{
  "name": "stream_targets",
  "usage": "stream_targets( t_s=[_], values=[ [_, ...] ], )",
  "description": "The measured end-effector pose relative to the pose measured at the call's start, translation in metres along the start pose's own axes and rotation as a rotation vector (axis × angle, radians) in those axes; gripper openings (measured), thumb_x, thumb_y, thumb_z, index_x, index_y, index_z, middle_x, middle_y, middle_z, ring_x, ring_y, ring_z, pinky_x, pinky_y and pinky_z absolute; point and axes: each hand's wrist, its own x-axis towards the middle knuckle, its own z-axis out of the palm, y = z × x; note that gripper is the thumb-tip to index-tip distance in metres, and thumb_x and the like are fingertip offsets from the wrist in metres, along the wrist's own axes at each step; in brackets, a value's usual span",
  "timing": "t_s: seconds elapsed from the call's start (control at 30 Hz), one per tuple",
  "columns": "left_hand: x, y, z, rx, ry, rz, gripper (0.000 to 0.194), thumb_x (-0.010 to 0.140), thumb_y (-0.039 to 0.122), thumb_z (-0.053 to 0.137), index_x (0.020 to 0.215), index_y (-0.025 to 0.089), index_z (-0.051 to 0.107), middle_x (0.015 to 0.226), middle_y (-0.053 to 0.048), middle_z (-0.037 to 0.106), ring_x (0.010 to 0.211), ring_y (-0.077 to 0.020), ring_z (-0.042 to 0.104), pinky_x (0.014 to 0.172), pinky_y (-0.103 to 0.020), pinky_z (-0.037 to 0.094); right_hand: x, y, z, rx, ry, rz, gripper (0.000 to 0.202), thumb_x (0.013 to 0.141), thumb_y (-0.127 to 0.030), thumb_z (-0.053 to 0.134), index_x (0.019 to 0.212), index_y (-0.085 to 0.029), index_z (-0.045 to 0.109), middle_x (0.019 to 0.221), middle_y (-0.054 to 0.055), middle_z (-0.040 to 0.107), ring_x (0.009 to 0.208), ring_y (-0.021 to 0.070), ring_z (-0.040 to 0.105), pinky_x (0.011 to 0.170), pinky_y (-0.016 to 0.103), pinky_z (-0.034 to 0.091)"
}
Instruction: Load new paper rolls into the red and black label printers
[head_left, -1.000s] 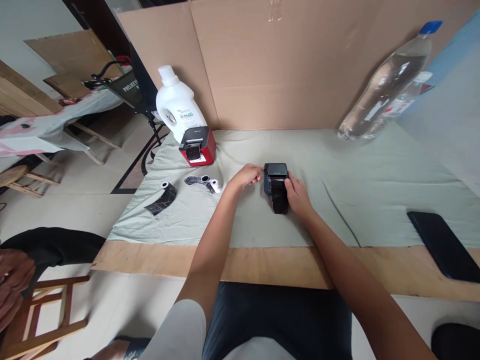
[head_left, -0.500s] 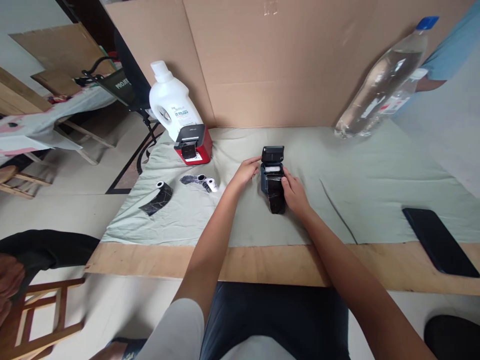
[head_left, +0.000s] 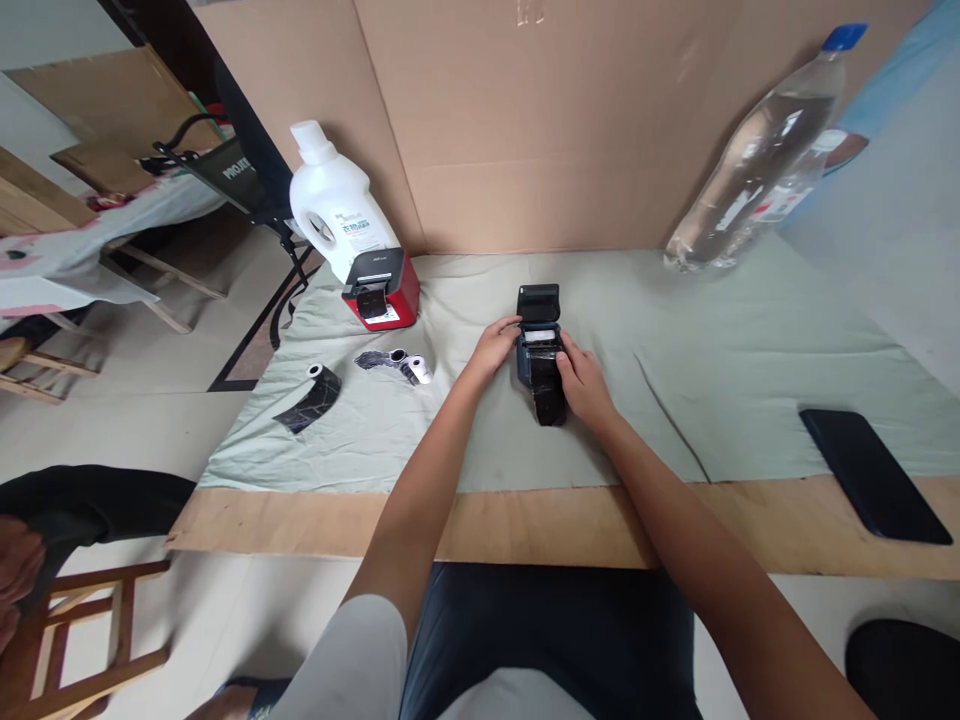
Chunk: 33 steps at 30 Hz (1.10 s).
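A small dark portable label printer (head_left: 526, 370) stands on the green cloth in front of me, its lid (head_left: 538, 302) tipped up and back. A white paper roll (head_left: 541, 337) shows inside, and a black strip (head_left: 548, 392) hangs out over the front. My left hand (head_left: 495, 347) has its fingertips against the printer's left side near the hinge. On the other side, my right hand (head_left: 587, 385) grips the body, thumb by the black strip. Left of my left hand lie small white rolls (head_left: 418, 370) with dark strips, and another unrolled roll (head_left: 311, 400).
A red and black printer (head_left: 401, 295) stands before a white detergent bottle (head_left: 345, 205) at back left. Clear bottles (head_left: 765, 150) lean against the cardboard wall (head_left: 540, 130). A black phone (head_left: 874, 475) rests at right. Another person's blue sleeve (head_left: 900, 75) shows behind the bottles.
My left fingers have come down slightly from beside the lid to the printer's side near the hinge. My right hand keeps its grip. The other person's arm at the right has shifted.
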Motion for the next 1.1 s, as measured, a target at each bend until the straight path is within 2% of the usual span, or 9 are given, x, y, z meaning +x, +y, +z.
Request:
stream_targets(
  t_s=[0.1, 0.2, 0.37, 0.53, 0.63, 0.77, 0.87, 0.97, 1.1],
  values=[
    [-0.002, 0.006, -0.001, 0.255, 0.056, 0.206, 0.030, 0.096, 0.021, 0.061, 0.121, 0.019, 0.078, 0.084, -0.003, 0.071, 0.079, -0.0159, 0.061, 0.078, -0.022, 0.046, 0.001, 0.000, 0.001, 0.003, 0.011, -0.008, 0.074, 0.105, -0.067, 0.028, 0.157, -0.022, 0.056, 0.143, 0.014, 0.070, 0.118, 0.0364, 0.063, 0.108, 0.058, 0.049],
    [0.001, 0.024, 0.003, 0.543, -0.015, 0.314, 0.014, 0.088, 0.021, 0.071, 0.096, 0.025, 0.082, 0.093, -0.006, 0.074, 0.099, -0.0233, 0.066, 0.083, -0.024, 0.046, 0.001, 0.003, 0.002, 0.002, 0.020, -0.015, 0.073, 0.105, -0.065, 0.028, 0.156, -0.022, 0.056, 0.140, 0.014, 0.072, 0.118, 0.0360, 0.063, 0.107, 0.058, 0.050],
    [0.021, 0.065, 0.026, 0.853, -0.179, 0.200, 0.022, 0.066, 0.001, 0.082, 0.062, 0.019, 0.070, 0.080, -0.012, 0.070, 0.108, -0.0317, 0.068, 0.086, -0.028, 0.048, 0.002, 0.007, 0.004, 0.024, 0.037, -0.030, 0.069, 0.106, -0.062, 0.031, 0.157, -0.022, 0.056, 0.140, 0.014, 0.072, 0.119, 0.0346, 0.064, 0.106, 0.055, 0.052],
    [0.028, 0.093, 0.042, 0.889, -0.180, 0.194, 0.029, 0.057, -0.005, 0.084, 0.061, 0.018, 0.067, 0.070, -0.011, 0.065, 0.107, -0.0334, 0.069, 0.083, -0.028, 0.050, 0.001, 0.007, 0.004, 0.029, 0.025, -0.025, 0.067, 0.106, -0.058, 0.030, 0.157, -0.022, 0.055, 0.143, 0.013, 0.070, 0.121, 0.0343, 0.063, 0.109, 0.056, 0.050],
    [0.020, 0.112, 0.031, 0.816, -0.159, 0.235, 0.031, 0.054, 0.001, 0.088, 0.058, 0.019, 0.063, 0.067, -0.007, 0.060, 0.106, -0.0320, 0.067, 0.080, -0.025, 0.047, 0.001, 0.007, 0.003, 0.028, 0.020, -0.038, 0.068, 0.107, -0.058, 0.028, 0.155, -0.020, 0.058, 0.148, 0.013, 0.067, 0.122, 0.0340, 0.063, 0.112, 0.056, 0.048],
    [-0.010, 0.126, -0.008, 0.636, -0.110, 0.353, 0.020, 0.070, 0.015, 0.083, 0.075, 0.019, 0.064, 0.080, -0.005, 0.061, 0.099, -0.0250, 0.063, 0.076, -0.024, 0.043, 0.001, 0.005, 0.001, 0.048, 0.017, -0.045, 0.075, 0.107, -0.063, 0.020, 0.153, -0.019, 0.060, 0.150, 0.014, 0.066, 0.120, 0.0332, 0.064, 0.111, 0.054, 0.048],
    [-0.051, 0.105, -0.045, 0.346, -0.113, 0.313, 0.010, 0.086, 0.017, 0.064, 0.094, 0.020, 0.060, 0.087, -0.002, 0.061, 0.087, -0.0171, 0.060, 0.074, -0.022, 0.044, 0.002, 0.005, 0.001, 0.069, 0.012, -0.031, 0.080, 0.107, -0.066, 0.017, 0.156, -0.016, 0.057, 0.150, 0.016, 0.066, 0.119, 0.0329, 0.064, 0.110, 0.054, 0.048],
    [-0.101, 0.057, -0.079, 0.123, -0.091, 0.180, 0.016, 0.089, 0.027, 0.067, 0.098, 0.022, 0.055, 0.085, 0.001, 0.057, 0.074, -0.0136, 0.055, 0.067, -0.022, 0.045, 0.003, 0.007, 0.003, 0.072, 0.018, -0.015, 0.083, 0.106, -0.068, 0.017, 0.156, -0.014, 0.057, 0.145, 0.018, 0.069, 0.119, 0.0331, 0.064, 0.110, 0.054, 0.048],
    [-0.161, -0.023, -0.128, 0.065, 0.281, 0.164, 0.030, 0.079, 0.042, 0.078, 0.088, 0.021, 0.059, 0.077, 0.002, 0.054, 0.070, -0.0134, 0.052, 0.066, -0.024, 0.044, 0.004, 0.010, 0.004, 0.075, 0.018, 0.026, 0.083, 0.105, -0.070, 0.021, 0.156, -0.016, 0.057, 0.141, 0.016, 0.071, 0.121, 0.0339, 0.064, 0.111, 0.055, 0.048]
  ],
)
